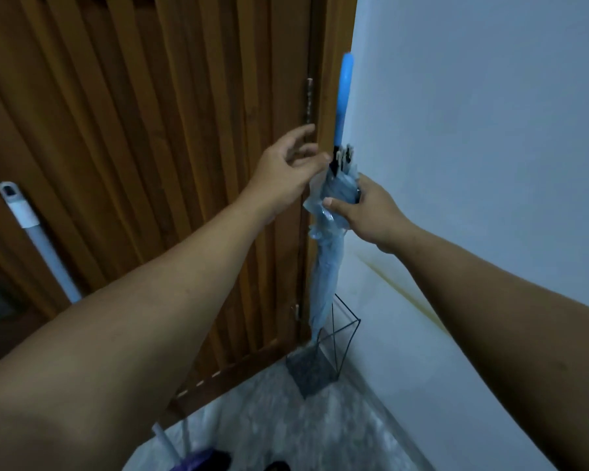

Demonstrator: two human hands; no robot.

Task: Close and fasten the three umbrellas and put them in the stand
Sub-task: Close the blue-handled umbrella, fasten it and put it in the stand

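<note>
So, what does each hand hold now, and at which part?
The right hand grips the blue umbrella round its folded cloth, just below the handle. The left hand is open beside it and holds nothing.

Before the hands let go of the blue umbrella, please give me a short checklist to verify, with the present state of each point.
1. Blue umbrella closed: ok, canopy is folded along the shaft.
2. Strap fastened: cannot tell; loose folds bulge beside the right hand.
3. Tip inside the wire stand: ok, the lower end goes into it.
4. Right hand grips the canopy: ok.
5. Left hand holding: not ok, fingers spread, only near the top.
6. Other two umbrellas in the stand: not ok, none seen there.
</note>
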